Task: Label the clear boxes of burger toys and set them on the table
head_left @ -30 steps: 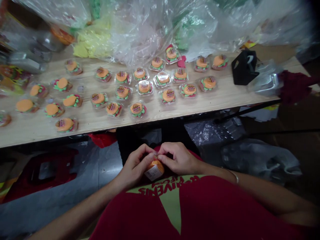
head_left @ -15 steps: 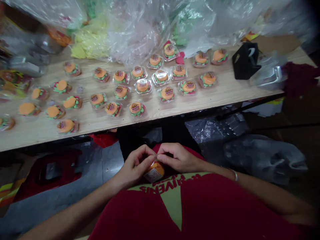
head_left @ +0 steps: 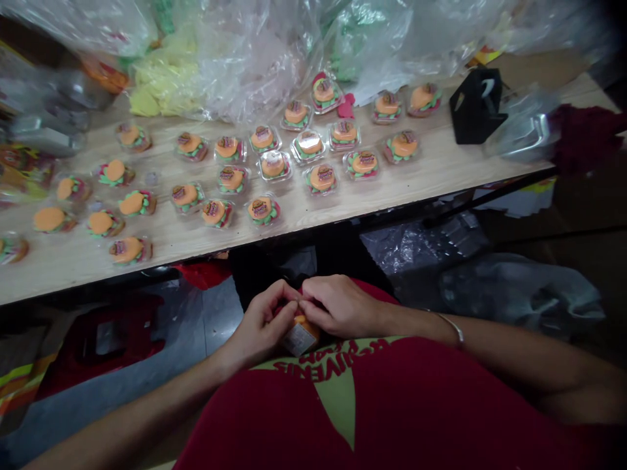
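Close to my lap, both hands are on a small clear plastic box with an orange toy burger inside (head_left: 304, 334); a white label shows on its side. My left hand (head_left: 267, 321) is closed on the box's left side, thumb and forefinger pinched at its upper edge. Opposite, my right hand (head_left: 337, 305) is closed too, its thumb and fingertips pressed against the same edge, touching the left fingertips. My fingers hide much of the box. On the table ahead stand several similar boxed burgers (head_left: 264, 210), with orange tops, green frills and many with printed stickers.
The wooden table (head_left: 196, 236) runs across in front of me. Plastic bags with yellow pieces (head_left: 166, 81) lie along its back. A black tape dispenser (head_left: 476, 108) and clear containers (head_left: 526, 140) stand at the right. A red stool (head_left: 105, 343) is below left.
The view has shifted slightly, so the table items sit a little further left and higher. My hands stay on the boxed burger, the right fingers curled more tightly over its edge.
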The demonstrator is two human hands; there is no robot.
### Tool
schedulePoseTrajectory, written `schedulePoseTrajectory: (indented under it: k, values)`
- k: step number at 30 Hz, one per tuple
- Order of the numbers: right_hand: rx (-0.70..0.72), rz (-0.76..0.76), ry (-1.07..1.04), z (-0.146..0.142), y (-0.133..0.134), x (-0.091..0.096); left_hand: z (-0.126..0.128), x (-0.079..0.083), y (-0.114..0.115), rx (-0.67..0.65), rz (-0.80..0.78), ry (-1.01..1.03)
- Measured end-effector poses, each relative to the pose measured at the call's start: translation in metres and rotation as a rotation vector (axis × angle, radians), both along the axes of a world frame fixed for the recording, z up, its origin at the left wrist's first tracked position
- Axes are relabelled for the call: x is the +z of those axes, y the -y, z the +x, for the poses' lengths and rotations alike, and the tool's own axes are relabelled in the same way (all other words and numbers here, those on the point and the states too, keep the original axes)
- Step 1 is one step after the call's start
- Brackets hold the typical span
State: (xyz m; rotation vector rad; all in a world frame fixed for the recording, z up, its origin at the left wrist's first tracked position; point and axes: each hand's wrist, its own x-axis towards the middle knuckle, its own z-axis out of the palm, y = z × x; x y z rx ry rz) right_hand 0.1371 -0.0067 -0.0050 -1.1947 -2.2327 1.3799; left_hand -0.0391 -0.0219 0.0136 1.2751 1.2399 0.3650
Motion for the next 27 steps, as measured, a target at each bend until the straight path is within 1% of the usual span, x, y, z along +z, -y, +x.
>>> schedulePoseTrajectory:
  k: [3, 6, 8, 9, 11, 14, 15, 17, 19, 20, 22, 25, 27]
  values:
    - [-0.035, 0.004, -0.024, 0.001, -0.003, -0.005, 0.001, -0.002, 0.000, 0.034, -0.014, -0.010]
    - [-0.014, -0.073, -0.091, 0.004, -0.007, -0.009, 0.001, -0.003, 0.000, 0.078, -0.024, -0.003]
    - [0.011, -0.119, -0.158, 0.006, -0.008, -0.010, -0.002, -0.003, -0.003, 0.075, -0.035, 0.019]
    - [0.008, -0.122, -0.178, 0.006, -0.008, -0.010, -0.005, -0.002, -0.005, 0.057, -0.030, 0.032]
    - [-0.020, -0.077, -0.173, 0.006, -0.007, -0.009, -0.010, 0.001, -0.011, -0.014, 0.000, 0.032]
    - [-0.033, -0.008, -0.115, 0.004, -0.005, -0.007, -0.016, 0.005, -0.019, -0.137, 0.022, -0.043]
    - [-0.023, -0.013, -0.110, 0.004, -0.004, -0.007, -0.017, 0.006, -0.021, -0.163, 0.024, -0.084]
    - [0.009, -0.054, -0.129, 0.005, -0.003, -0.008, -0.016, 0.005, -0.021, -0.166, 0.055, -0.157]
    - [0.022, -0.102, -0.168, 0.006, -0.001, -0.011, -0.015, 0.001, -0.020, -0.117, 0.109, -0.200]
    - [0.004, -0.122, -0.193, 0.006, 0.000, -0.014, -0.014, -0.001, -0.020, -0.076, 0.133, -0.201]
    - [-0.091, -0.150, -0.252, 0.005, 0.000, -0.019, -0.014, -0.007, -0.019, 0.028, 0.163, -0.170]
    - [-0.280, -0.181, -0.329, 0.003, -0.004, -0.028, -0.012, -0.016, -0.019, 0.245, 0.159, -0.099]
    - [-0.333, -0.205, -0.332, 0.003, -0.010, -0.031, -0.008, -0.023, -0.016, 0.412, 0.126, -0.049]
